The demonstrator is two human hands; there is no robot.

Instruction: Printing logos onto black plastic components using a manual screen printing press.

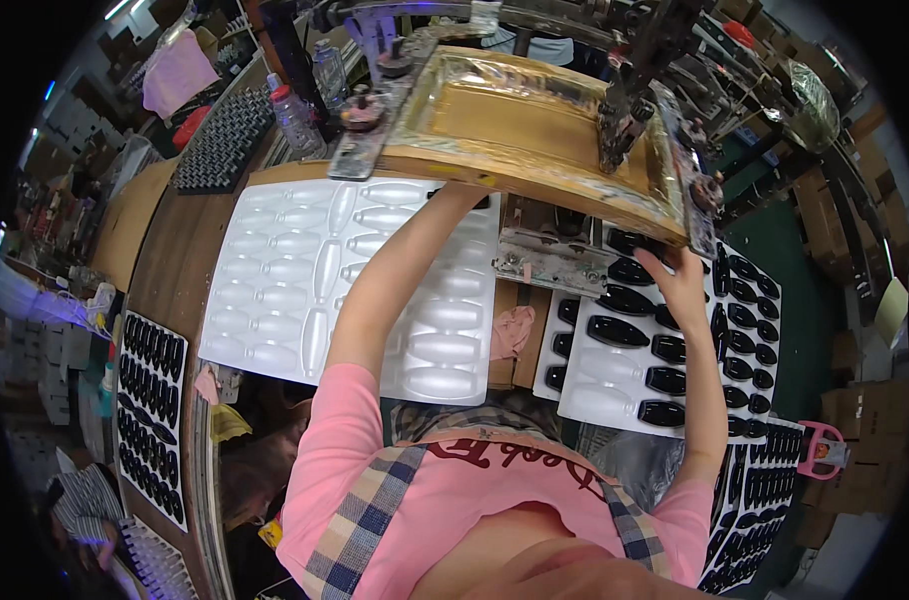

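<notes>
My left forearm reaches over a white moulded tray (pixel 265 240) of bottle-shaped hollows. The end of my left hand (pixel 463 193) goes under the front edge of a wooden screen-printing frame (pixel 515 120), so its fingers are hidden. A dark piece (pixel 485 201) shows beside it. On the right, my right hand (pixel 679 275) is over another white tray (pixel 600 395), with thumb and fingers apart. It is nearest to glossy black bottle-shaped pieces (pixel 631 272) lying in that tray. Between the trays, under the frame, stands a metal fixture (pixel 550 262).
Metal arms and clamps (pixel 363 110) hold the frame at both sides. A plastic bottle with a pink cap (pixel 297 120) and a rack of small dark pieces (pixel 225 140) stand at the far left. A pink cloth (pixel 513 332) lies between the trays. More filled trays (pixel 153 415) lie at both sides.
</notes>
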